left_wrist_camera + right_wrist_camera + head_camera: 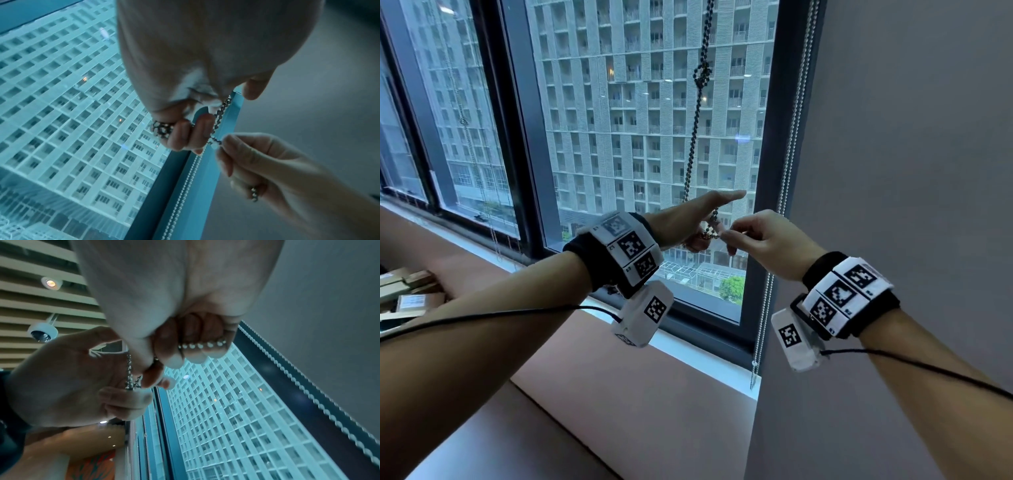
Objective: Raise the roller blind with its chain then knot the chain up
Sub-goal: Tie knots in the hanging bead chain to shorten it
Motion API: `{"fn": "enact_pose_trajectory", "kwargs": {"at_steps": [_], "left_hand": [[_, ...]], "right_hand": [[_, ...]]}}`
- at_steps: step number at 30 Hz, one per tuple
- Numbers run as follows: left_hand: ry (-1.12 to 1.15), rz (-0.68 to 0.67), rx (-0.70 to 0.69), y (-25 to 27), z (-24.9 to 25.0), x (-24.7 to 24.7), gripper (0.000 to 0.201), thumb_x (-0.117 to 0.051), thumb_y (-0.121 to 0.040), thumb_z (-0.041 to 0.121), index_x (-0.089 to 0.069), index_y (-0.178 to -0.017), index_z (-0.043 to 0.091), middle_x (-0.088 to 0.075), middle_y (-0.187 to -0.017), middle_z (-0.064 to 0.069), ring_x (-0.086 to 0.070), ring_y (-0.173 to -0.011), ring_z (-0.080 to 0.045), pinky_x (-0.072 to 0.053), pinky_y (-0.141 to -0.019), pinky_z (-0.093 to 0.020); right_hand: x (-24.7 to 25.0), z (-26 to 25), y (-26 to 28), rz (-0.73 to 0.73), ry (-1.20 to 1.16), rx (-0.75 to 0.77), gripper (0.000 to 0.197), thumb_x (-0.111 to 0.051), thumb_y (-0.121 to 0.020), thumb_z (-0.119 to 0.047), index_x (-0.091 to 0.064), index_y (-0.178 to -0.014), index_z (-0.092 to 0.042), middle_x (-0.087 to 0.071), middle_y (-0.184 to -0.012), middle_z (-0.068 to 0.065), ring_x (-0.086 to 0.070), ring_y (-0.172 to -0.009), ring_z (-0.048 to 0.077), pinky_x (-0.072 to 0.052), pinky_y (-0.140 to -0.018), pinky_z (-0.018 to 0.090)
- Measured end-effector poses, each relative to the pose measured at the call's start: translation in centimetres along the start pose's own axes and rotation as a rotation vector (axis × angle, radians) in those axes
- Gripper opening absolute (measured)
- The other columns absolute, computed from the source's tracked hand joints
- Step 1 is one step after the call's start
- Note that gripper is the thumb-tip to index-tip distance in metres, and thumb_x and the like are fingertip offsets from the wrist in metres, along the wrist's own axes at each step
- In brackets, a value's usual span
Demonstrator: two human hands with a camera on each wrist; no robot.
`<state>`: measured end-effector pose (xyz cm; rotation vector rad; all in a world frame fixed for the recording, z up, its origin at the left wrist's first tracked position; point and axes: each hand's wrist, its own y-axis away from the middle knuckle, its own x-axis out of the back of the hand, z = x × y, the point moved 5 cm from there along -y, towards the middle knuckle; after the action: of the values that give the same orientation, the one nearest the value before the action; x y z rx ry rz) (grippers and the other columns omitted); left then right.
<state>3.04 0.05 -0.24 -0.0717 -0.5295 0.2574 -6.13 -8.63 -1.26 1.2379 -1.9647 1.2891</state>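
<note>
The chain (693, 144) is a doubled strand of small dark metal beads hanging in front of the window (640, 137), with one knot (702, 76) already tied high up and the strands twisted round each other below it. Its lower end runs down into both hands, which meet at mid-height before the glass, just left of the frame (767, 240).

The left hand (688, 222) reaches forward with the forefinger held out straight; its lower fingers (180, 134) are curled, with a bunch of beads wrapped round them. The right hand (763, 240) sits just beside it, knuckles up, thumb and forefinger pinching a short stretch of chain — the wrist view shows more beads lying across its curled fingers (203, 344).

A second chain (791, 144) of pale, shiny beads hangs straight along the edge of the grey wall (911, 205), apart from the hands. Both wrists carry black bands with white marker-printed blocks and a thin black cable. Below the window runs a smooth, matt pinkish sill (619, 394).
</note>
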Motion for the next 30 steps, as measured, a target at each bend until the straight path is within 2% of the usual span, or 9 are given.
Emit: {"fn": "enact_pose_trajectory", "kwargs": {"at_steps": [3,5,8,12,17,20,23,25,30], "left_hand": [[-0.132,-0.002,0.023,0.1,0.3,0.3,0.069,-0.005,-0.086,0.070,-0.011,-0.149,0.042,-0.046,-0.133,-0.018,-0.044,-0.050,-0.005,-0.040,-0.053,-0.021],[-0.133,-0.014,0.031,0.4,0.8,0.5,0.069,0.003,-0.088,0.066,-0.005,-0.150,0.038,-0.024,-0.155,-0.015,-0.057,-0.058,-0.006,-0.046,-0.059,-0.024],[0.025,-0.013,0.062,0.7,1.0,0.8,0.072,0.002,-0.086,0.068,-0.003,-0.151,0.037,-0.030,-0.151,-0.024,-0.069,-0.094,-0.030,-0.053,-0.081,-0.035],[0.304,0.049,0.024,0.4,0.5,1.7,0.079,-0.003,-0.084,0.073,-0.015,-0.151,0.031,-0.049,-0.136,-0.025,-0.049,-0.128,-0.035,-0.036,-0.107,-0.041],[0.713,0.374,-0.113,0.5,-0.7,3.9,0.054,-0.023,-0.101,0.038,-0.046,-0.135,0.002,-0.062,-0.124,-0.024,-0.061,-0.117,-0.030,-0.045,-0.104,-0.038],[0.952,0.411,-0.153,1.0,-1.0,4.9,0.048,-0.024,-0.102,0.027,-0.059,-0.110,-0.006,-0.073,-0.086,-0.014,-0.072,-0.082,-0.023,-0.058,-0.078,-0.031],[0.821,0.388,-0.087,1.4,-1.7,5.2,0.049,-0.026,-0.102,0.033,-0.059,-0.076,0.008,-0.040,-0.044,0.005,-0.039,-0.040,-0.011,-0.038,-0.044,-0.023],[0.635,0.353,-0.074,1.8,-2.0,4.9,0.052,-0.029,-0.101,0.033,-0.053,-0.060,0.014,-0.028,-0.040,0.007,-0.026,-0.037,-0.011,-0.023,-0.044,-0.025],[0.353,0.350,-0.063,2.2,-2.2,4.8,0.049,-0.040,-0.098,0.028,-0.048,-0.051,0.016,-0.030,-0.043,0.002,-0.026,-0.039,-0.014,-0.016,-0.050,-0.032]], "right_hand": [[0.8,-0.5,0.1,0.040,0.063,0.027,0.026,-0.054,-0.096,-0.031,-0.066,-0.077,-0.017,-0.054,-0.045,-0.029,-0.051,-0.043,-0.006,-0.035,-0.047,0.008],[1.0,-0.2,0.1,0.071,0.051,0.033,0.027,-0.055,-0.096,-0.034,-0.064,-0.074,-0.022,-0.052,-0.044,-0.021,-0.044,-0.040,0.002,-0.033,-0.047,0.012],[1.0,0.6,0.1,0.101,0.026,0.021,0.031,-0.054,-0.096,-0.035,-0.065,-0.071,-0.020,-0.041,-0.044,-0.009,-0.033,-0.041,0.005,-0.031,-0.048,0.021],[1.2,1.0,0.5,0.094,0.024,-0.006,0.035,-0.052,-0.097,-0.035,-0.066,-0.072,-0.014,-0.043,-0.052,-0.003,-0.036,-0.049,0.012,-0.033,-0.052,0.030],[0.9,1.8,1.3,0.029,0.024,-0.035,0.038,-0.051,-0.096,-0.039,-0.063,-0.066,-0.020,-0.039,-0.051,-0.007,-0.034,-0.050,0.011,-0.032,-0.053,0.026],[1.0,2.4,1.8,0.021,-0.006,-0.051,0.039,-0.051,-0.096,-0.040,-0.064,-0.067,-0.017,-0.040,-0.053,-0.003,-0.035,-0.051,0.014,-0.032,-0.055,0.032],[1.2,3.0,2.1,0.040,-0.017,-0.050,0.037,-0.053,-0.095,-0.039,-0.063,-0.065,-0.019,-0.048,-0.056,0.002,-0.040,-0.053,0.016,-0.034,-0.055,0.033],[1.4,3.4,2.1,0.062,-0.027,-0.054,0.035,-0.054,-0.096,-0.034,-0.063,-0.064,-0.020,-0.050,-0.055,0.000,-0.040,-0.052,0.014,-0.033,-0.054,0.030],[2.5,5.2,2.2,0.139,-0.043,-0.107,0.037,-0.055,-0.096,-0.032,-0.062,-0.061,-0.021,-0.049,-0.048,-0.009,-0.037,-0.047,0.008,-0.031,-0.051,0.027]]}}
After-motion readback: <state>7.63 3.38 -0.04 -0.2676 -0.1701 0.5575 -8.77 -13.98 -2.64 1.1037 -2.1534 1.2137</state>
